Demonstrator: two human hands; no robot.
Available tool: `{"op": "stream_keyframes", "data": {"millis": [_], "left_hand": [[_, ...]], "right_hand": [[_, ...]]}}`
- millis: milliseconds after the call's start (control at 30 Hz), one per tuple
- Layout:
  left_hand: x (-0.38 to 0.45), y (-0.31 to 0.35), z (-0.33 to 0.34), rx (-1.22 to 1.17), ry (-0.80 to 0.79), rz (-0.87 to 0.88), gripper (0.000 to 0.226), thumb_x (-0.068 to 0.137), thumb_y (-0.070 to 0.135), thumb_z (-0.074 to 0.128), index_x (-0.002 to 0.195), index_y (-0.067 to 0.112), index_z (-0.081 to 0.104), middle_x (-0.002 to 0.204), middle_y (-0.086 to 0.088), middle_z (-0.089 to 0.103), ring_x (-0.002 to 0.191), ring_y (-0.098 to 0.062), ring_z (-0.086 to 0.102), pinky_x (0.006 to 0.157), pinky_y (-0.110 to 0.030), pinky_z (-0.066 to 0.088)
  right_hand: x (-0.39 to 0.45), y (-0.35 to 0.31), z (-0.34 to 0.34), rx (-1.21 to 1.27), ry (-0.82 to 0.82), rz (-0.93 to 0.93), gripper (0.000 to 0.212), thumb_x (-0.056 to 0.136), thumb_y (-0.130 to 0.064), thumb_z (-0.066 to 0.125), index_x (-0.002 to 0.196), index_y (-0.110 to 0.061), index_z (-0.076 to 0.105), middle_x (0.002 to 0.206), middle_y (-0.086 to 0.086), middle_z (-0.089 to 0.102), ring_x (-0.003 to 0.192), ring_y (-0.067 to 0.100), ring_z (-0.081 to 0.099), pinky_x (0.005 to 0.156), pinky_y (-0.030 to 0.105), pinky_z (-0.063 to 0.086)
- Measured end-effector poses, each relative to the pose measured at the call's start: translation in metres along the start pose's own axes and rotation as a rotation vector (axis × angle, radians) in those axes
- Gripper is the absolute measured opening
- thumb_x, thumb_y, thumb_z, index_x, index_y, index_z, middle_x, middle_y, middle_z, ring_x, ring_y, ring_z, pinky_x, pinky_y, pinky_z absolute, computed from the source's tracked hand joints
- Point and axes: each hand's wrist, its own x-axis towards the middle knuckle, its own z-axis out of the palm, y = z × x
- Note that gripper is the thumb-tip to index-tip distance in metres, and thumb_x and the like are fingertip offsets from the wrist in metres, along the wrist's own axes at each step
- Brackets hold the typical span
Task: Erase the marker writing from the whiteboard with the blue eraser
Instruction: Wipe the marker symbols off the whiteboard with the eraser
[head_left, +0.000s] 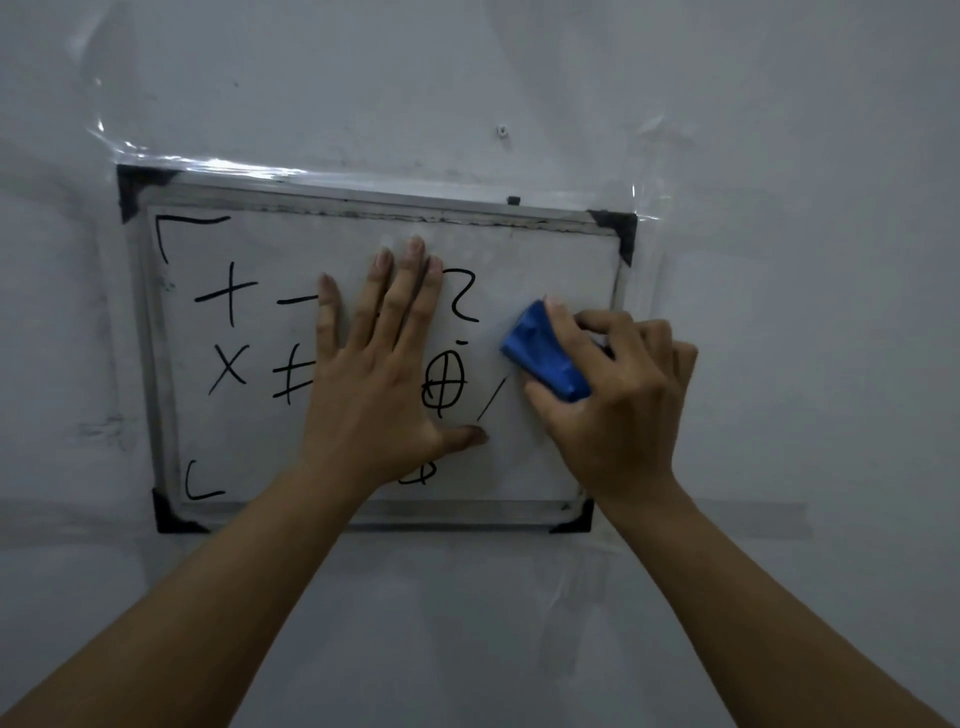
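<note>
While my right hand grips the blue block eraser between thumb and curled fingers, I can see from the head camera, the only view I have, that its face is pressed against the right part of the small metal-framed whiteboard with black corner caps, which hangs taped to a pale grey wall. That board area around the eraser looks clean, apart from a thin slanted stroke just down and to the left of it. My left hand lies flat and spread wide on the middle of the board, holding nothing and, I judge, bracing the frame. What the coming move turns on is direction: nearly all the black marker writing lies to the left of the eraser, namely a hooked mark, a crossed circle, a hash, an X, a plus, a dash and two corner brackets. The eraser's long axis runs diagonally from upper left to lower right, so a leftward sweep would wipe a fairly wide band. The right hand is plainly the one to do it, but my flat left hand sits between the eraser and the far marks and covers some writing, so I expect it must shift before the wiping can reach across.
</note>
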Motion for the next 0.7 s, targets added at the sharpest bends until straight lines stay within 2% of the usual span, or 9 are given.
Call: {"op": "stream_keyframes", "data": {"millis": [67, 133, 267, 333, 433, 500, 600, 700], "left_hand": [[0.0, -0.001, 0.0, 0.001, -0.003, 0.001, 0.15, 0.062, 0.097, 0.061, 0.168, 0.011, 0.0, 0.177, -0.009, -0.006, 0.164, -0.03, -0.006, 0.128, -0.068, 0.003], [0.0, -0.002, 0.0, 0.004, -0.008, 0.005, 0.15, 0.062, 0.098, 0.06, 0.168, 0.011, 0.0, 0.177, -0.009, -0.007, 0.164, -0.031, -0.007, 0.128, -0.068, 0.003], [0.0, -0.005, -0.003, -0.007, -0.025, 0.021, 0.151, 0.061, 0.098, 0.061, 0.168, 0.012, -0.001, 0.177, -0.008, -0.009, 0.164, -0.03, -0.008, 0.129, -0.067, 0.001], [-0.001, -0.005, -0.004, 0.002, -0.036, 0.023, 0.153, 0.059, 0.097, 0.064, 0.168, 0.012, -0.002, 0.177, -0.008, -0.009, 0.164, -0.029, -0.009, 0.129, -0.067, 0.001], [-0.001, -0.005, -0.004, 0.008, -0.043, 0.018, 0.155, 0.058, 0.096, 0.066, 0.168, 0.012, -0.003, 0.177, -0.007, -0.011, 0.164, -0.029, -0.01, 0.129, -0.067, 0.001], [-0.001, -0.004, -0.004, 0.006, -0.047, 0.021, 0.155, 0.059, 0.097, 0.065, 0.168, 0.012, -0.004, 0.177, -0.008, -0.012, 0.164, -0.03, -0.011, 0.129, -0.067, 0.0], [-0.001, -0.005, -0.005, 0.001, -0.049, 0.023, 0.155, 0.059, 0.096, 0.066, 0.168, 0.012, -0.004, 0.177, -0.008, -0.011, 0.164, -0.03, -0.01, 0.129, -0.067, 0.001], [-0.001, -0.005, -0.006, 0.005, -0.063, 0.024, 0.157, 0.057, 0.095, 0.067, 0.168, 0.012, -0.005, 0.177, -0.007, -0.013, 0.164, -0.029, -0.012, 0.129, -0.067, 0.0]], "right_hand": [[-0.003, -0.007, 0.003, 0.022, 0.028, 0.065, 0.063, 0.082, -0.04, 0.075, 0.139, -0.018, 0.064, 0.113, 0.006, 0.068, 0.099, 0.026, 0.05, 0.082, 0.035, 0.031], [-0.018, -0.016, 0.005, 0.033, 0.008, 0.043, 0.061, 0.083, -0.038, 0.073, 0.139, -0.016, 0.064, 0.114, 0.008, 0.068, 0.099, 0.027, 0.052, 0.082, 0.037, 0.035], [-0.021, -0.009, -0.002, 0.014, -0.039, -0.089, 0.06, 0.082, -0.041, 0.075, 0.136, -0.017, 0.067, 0.109, 0.006, 0.068, 0.095, 0.025, 0.051, 0.08, 0.034, 0.027], [-0.007, -0.002, -0.001, 0.009, -0.004, -0.018, 0.061, 0.081, -0.041, 0.076, 0.137, -0.019, 0.065, 0.111, 0.005, 0.068, 0.096, 0.025, 0.05, 0.081, 0.032, 0.024], [0.0, -0.01, 0.003, 0.042, 0.031, 0.134, 0.066, 0.081, -0.039, 0.077, 0.142, -0.019, 0.062, 0.116, 0.005, 0.067, 0.1, 0.027, 0.05, 0.083, 0.031, 0.028], [-0.013, -0.018, 0.004, 0.036, -0.015, 0.053, 0.066, 0.081, -0.039, 0.076, 0.141, -0.017, 0.062, 0.117, 0.007, 0.066, 0.1, 0.026, 0.05, 0.083, 0.033, 0.029], [-0.021, -0.017, 0.0, 0.029, -0.073, -0.088, 0.064, 0.078, -0.039, 0.08, 0.136, -0.016, 0.066, 0.111, 0.006, 0.068, 0.097, 0.023, 0.048, 0.083, 0.032, 0.023], [0.0, -0.012, 0.002, 0.014, 0.003, -0.006, 0.064, 0.079, -0.039, 0.08, 0.138, -0.019, 0.064, 0.113, 0.003, 0.068, 0.099, 0.023, 0.047, 0.082, 0.032, 0.023]]}}
